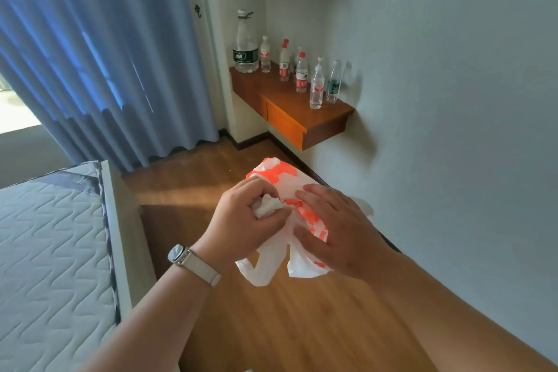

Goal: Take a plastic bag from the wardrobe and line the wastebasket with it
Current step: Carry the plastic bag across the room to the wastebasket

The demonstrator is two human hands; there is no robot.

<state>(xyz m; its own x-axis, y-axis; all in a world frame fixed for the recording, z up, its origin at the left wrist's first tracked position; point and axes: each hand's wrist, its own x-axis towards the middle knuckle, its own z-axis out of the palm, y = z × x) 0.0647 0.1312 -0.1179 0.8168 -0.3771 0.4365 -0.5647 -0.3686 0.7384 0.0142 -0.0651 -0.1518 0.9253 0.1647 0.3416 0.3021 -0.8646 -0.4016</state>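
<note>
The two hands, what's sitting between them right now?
In the head view, the plastic bag, white with red print, bunches between the left hand and right hand; both grip it above the wooden floor.

A bedroom: mattress (51, 238); blue curtains (99, 48); wall-mounted desk (302, 106).

Daylight through the curtain (90, 54); soft motion blur, wide-angle bending.
</note>
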